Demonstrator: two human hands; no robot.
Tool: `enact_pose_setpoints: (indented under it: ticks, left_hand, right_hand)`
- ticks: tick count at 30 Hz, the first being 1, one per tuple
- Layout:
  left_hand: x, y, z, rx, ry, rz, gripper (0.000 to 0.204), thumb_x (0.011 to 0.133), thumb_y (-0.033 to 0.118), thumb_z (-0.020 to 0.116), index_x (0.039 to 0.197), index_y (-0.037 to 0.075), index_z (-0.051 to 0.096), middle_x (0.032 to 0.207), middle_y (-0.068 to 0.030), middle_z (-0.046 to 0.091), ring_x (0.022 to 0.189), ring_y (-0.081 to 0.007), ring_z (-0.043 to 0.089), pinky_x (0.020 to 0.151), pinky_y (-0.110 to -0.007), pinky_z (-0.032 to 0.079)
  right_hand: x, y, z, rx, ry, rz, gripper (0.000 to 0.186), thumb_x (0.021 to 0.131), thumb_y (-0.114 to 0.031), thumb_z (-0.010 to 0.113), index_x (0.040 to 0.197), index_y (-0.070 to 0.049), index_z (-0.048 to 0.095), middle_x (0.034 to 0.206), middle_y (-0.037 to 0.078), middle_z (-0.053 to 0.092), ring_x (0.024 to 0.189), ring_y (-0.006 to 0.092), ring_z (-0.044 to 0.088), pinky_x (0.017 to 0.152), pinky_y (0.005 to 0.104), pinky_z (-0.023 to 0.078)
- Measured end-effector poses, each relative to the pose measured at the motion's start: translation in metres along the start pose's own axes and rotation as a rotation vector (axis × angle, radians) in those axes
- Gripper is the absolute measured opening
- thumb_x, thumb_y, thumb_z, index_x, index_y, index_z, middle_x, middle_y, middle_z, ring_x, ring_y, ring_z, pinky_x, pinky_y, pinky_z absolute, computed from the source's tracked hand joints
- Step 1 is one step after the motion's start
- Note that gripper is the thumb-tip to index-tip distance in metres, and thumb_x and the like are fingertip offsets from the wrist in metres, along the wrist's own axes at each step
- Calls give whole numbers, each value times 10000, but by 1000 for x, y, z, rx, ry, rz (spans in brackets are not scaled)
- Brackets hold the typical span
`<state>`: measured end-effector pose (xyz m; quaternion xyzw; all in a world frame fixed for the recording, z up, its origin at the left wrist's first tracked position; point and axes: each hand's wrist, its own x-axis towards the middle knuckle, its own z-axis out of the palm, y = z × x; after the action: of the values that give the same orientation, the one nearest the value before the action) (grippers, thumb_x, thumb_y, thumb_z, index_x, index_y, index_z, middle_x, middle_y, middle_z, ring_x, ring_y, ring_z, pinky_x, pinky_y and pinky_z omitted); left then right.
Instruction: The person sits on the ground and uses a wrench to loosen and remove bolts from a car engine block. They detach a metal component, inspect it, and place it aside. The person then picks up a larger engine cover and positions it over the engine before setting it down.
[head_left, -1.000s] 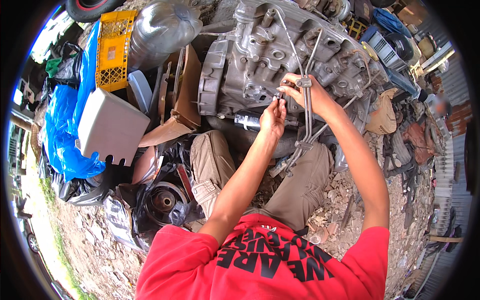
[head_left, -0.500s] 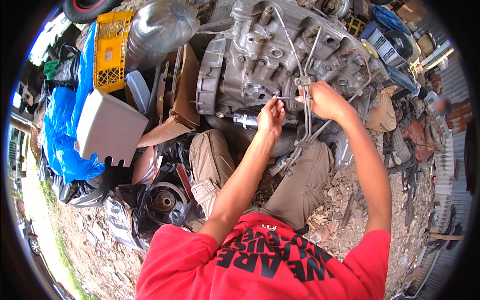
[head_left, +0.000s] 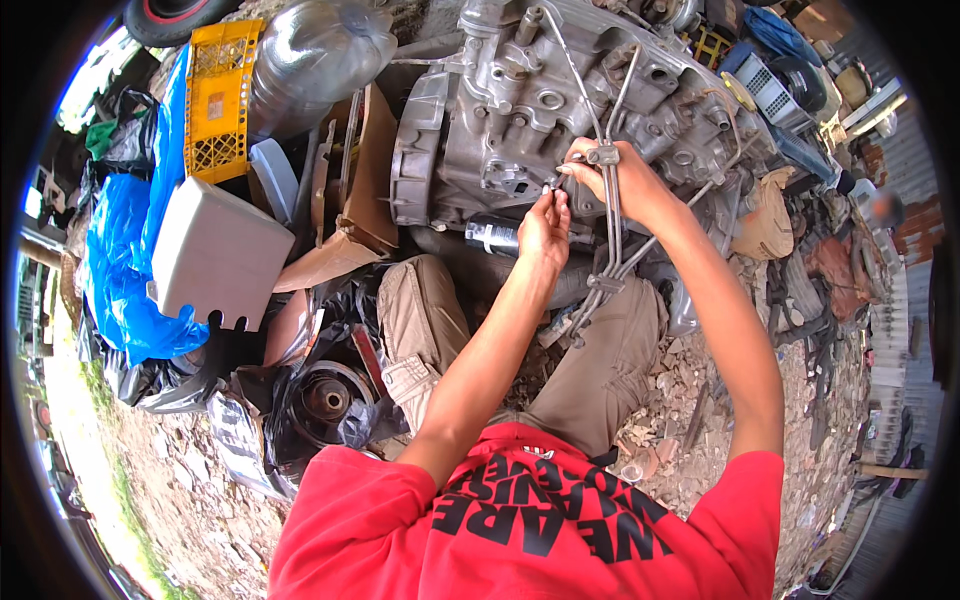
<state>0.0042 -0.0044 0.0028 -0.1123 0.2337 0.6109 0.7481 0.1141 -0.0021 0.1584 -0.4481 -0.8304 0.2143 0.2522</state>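
Rubble ground [head_left: 185, 480]; metal gearbox casing [head_left: 530, 130] upper ctr. L hand [head_left: 543, 232]: fingertips bunched. R hand [head_left: 640, 185]: thumb + index close together, under metal pipes [head_left: 612, 205]. Item pinched, if any: can't tell. Rec.: steady both wrists, keep pipes from shifting.

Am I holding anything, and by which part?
Left hand seems to pinch something too small to identify, gripped part unclear; whether the right hand holds anything, I can't tell.

Black lettering [head_left: 531, 527] — bold capitals (in rows) — spans the red shirt [head_left: 350, 530].
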Motion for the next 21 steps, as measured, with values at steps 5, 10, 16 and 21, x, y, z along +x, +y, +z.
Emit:
enact_pose_setpoints:
  ticks: [5,10,16,21]
  left_hand:
    - [-2,-3,2,-26,17,39,99,938,92,643,971,2,622,881,-69,691,793,-133,691,639,-221,561]
    - [3,-5,0,-22,0,55,102,958,58,583,1044,13,614,948,-60,682,847,-134,686,670,-225,567]
    - [5,-3,0,-7,-1,36,106,957,79,594,1042,20,617,916,-47,675,833,-118,678,653,-221,563]
    - [4,1,3,-20,-24,22,88,934,88,627,990,20,632,890,-39,670,804,-116,665,642,-219,554]
  right_hand:
    - [2,5,2,25,23,-15,167,905,-164,648,935,0,653,698,119,640,659,185,617,644,340,490]
    - [0,7,2,51,40,-50,190,885,-187,673,908,1,653,728,191,641,672,328,637,641,386,490]
    - [5,5,-3,-80,-11,26,192,889,-188,652,932,-3,677,757,155,681,715,246,686,669,352,521]
    - [-10,20,-14,-446,30,161,138,882,-155,617,916,-25,649,793,197,672,819,426,648,726,473,521]
